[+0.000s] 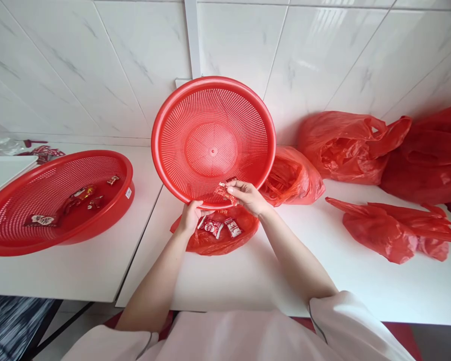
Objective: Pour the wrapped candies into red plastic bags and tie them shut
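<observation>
The left hand (191,218) grips the tilted basket (212,143) by its lower rim, above an open bag (214,246) (packets (212,228) show inside), while the right hand (248,197) pinches crinkled wrappers (223,191) at the basket's mouth.

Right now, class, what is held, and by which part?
Left fingers hold a round red plastic basket by its lower rim; right fingers pinch at least one small red wrapped packet, exact spot unclear.
</observation>
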A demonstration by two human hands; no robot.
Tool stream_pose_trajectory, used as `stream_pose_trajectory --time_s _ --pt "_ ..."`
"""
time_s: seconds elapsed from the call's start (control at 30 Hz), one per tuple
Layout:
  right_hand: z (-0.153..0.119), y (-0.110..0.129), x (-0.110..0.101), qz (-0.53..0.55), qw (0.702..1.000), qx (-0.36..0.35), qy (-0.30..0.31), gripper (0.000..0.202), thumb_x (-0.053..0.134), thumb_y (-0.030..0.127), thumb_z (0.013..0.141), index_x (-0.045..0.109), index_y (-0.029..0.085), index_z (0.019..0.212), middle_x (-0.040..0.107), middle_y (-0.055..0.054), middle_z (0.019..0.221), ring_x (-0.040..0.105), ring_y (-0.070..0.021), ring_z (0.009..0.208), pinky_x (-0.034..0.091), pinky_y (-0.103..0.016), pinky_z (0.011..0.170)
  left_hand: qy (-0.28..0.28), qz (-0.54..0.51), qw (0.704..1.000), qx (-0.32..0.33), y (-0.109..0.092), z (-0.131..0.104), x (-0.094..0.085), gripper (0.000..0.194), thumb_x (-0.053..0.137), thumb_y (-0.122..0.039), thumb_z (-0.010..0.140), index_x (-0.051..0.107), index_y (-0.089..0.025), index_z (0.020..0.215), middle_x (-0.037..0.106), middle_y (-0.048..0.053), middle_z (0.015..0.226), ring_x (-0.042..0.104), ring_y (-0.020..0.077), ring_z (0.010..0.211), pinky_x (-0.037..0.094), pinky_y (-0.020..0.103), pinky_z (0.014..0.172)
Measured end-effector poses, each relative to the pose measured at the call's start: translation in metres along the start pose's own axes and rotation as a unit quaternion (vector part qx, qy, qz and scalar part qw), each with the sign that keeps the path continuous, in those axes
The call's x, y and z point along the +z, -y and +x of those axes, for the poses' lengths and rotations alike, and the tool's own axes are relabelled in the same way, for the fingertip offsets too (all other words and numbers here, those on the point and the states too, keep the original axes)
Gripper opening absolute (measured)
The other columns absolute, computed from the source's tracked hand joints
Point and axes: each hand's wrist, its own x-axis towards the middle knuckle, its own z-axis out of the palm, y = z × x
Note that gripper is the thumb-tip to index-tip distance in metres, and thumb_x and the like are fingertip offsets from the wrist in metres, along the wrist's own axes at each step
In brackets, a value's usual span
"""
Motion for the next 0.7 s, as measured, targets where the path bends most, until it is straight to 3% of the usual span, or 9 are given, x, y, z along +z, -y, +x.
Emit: stream_pose_trajectory --time_s 0.1,0.23,0.33,0.43,0.5,0.6,0.7 --pt "-0.002 0.003 -0.004 0.010 0.999 -0.015 0.043 0.040 0.080 0.038 0.067 0.061 0.017 0.096 0.065 0.001 0.076 0.059 -0.0091 0.064 0.049 -0.022 0.063 -0.008 0.004 1.000 0.010 -0.002 0.002 -0.003 0.025 0.056 -0.026 0.074 0.060 -0.014 0.095 0.067 0.009 0.104 0.061 0.0280 0.105 0.055 0.048 0.084" --pt "-0.005 0.006 -0.007 -0.054 0.996 -0.017 0.064 0.040 0.079 0.038 0.068 0.060 0.016 0.094 0.062 0.003 0.065 0.057 -0.0089 0.055 0.047 -0.022 0.056 -0.020 -0.006 1.000 0.018 -0.005 0.005 -0.007 0.023 0.055 -0.026 0.074 0.059 -0.015 0.094 0.067 0.009 0.102 0.062 0.0269 0.103 0.054 0.048 0.085" --pt "-0.010 0.011 -0.005 -0.145 0.984 -0.027 0.101 0.037 0.075 0.042 0.072 0.062 0.015 0.095 0.065 0.001 0.068 0.059 -0.0110 0.058 0.048 -0.024 0.058 -0.025 -0.015 0.999 0.027 -0.008 0.006 -0.007 0.023 0.055 -0.024 0.073 0.058 -0.016 0.095 0.066 0.008 0.103 0.062 0.0269 0.103 0.055 0.048 0.084" --pt "-0.014 0.018 0.001 -0.273 0.949 -0.076 0.141 0.026 0.063 0.040 0.084 0.068 0.016 0.092 0.069 -0.002 0.079 0.062 -0.0136 0.069 0.049 -0.027 0.068 -0.019 -0.018 0.999 0.024 -0.011 0.006 -0.007 0.023 0.054 -0.025 0.073 0.057 -0.016 0.094 0.066 0.008 0.107 0.062 0.0275 0.104 0.055 0.047 0.084" --pt "-0.016 0.022 0.005 -0.359 0.919 -0.117 0.112 0.023 0.056 0.037 0.089 0.069 0.017 0.089 0.070 -0.003 0.082 0.062 -0.0145 0.073 0.048 -0.028 0.073 -0.022 -0.015 0.999 0.022 -0.012 0.006 -0.007 0.021 0.055 -0.025 0.073 0.057 -0.017 0.093 0.065 0.008 0.108 0.062 0.0274 0.105 0.055 0.046 0.084" --pt "-0.015 0.023 0.006 -0.459 0.873 -0.164 -0.003 0.025 0.048 0.034 0.093 0.068 0.017 0.092 0.069 -0.006 0.088 0.062 -0.0170 0.078 0.048 -0.030 0.076 -0.034 -0.016 0.999 0.021 -0.011 0.005 -0.006 0.019 0.056 -0.025 0.073 0.057 -0.017 0.090 0.065 0.007 0.108 0.061 0.0268 0.107 0.055 0.047 0.086" --pt "-0.011 0.016 0.001 -0.552 0.811 -0.183 -0.067 0.030 0.045 0.037 0.095 0.064 0.017 0.109 0.066 -0.013 0.113 0.058 -0.0239 0.107 0.040 -0.042 0.098 -0.021 -0.016 1.000 0.000 -0.007 0.002 -0.002 0.022 0.056 -0.025 0.072 0.058 -0.016 0.092 0.066 0.008 0.106 0.061 0.0272 0.106 0.055 0.048 0.086"
